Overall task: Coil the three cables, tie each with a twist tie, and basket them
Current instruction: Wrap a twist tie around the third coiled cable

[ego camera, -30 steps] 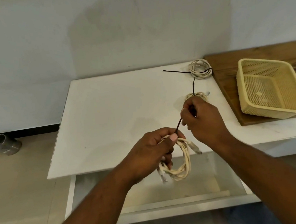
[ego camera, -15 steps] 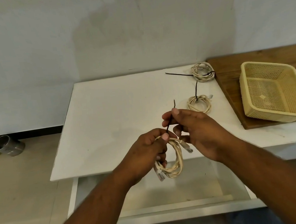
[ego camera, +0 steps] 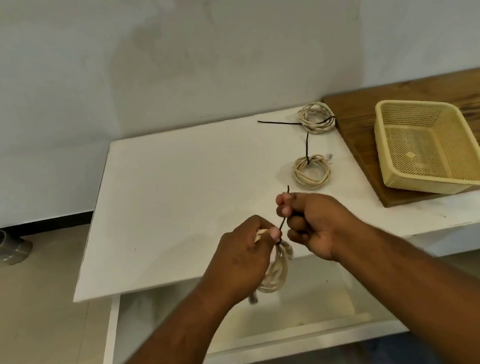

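My left hand (ego camera: 244, 249) grips the top of a cream coiled cable (ego camera: 276, 270) that hangs over the table's front edge. My right hand (ego camera: 311, 221) pinches a thin dark twist tie (ego camera: 283, 223) that runs from the coil up past my fingers. Two more cream coils lie on the white table (ego camera: 174, 188): a near coil (ego camera: 311, 171) with a dark tie standing up from it, and a far coil (ego camera: 316, 117) with a dark tie lying across it. The cream mesh basket (ego camera: 424, 144) sits empty on the right.
The basket rests on a wooden board (ego camera: 356, 146) over the table's right side. A white open drawer (ego camera: 291, 315) is below my hands. A metal pipe piece (ego camera: 2, 246) lies on the floor at the left. A wall stands behind the table.
My right hand has pulled back from the near coil with the twist tie and closed in on the coil in my left hand. The hanging coil is blurred with motion now.
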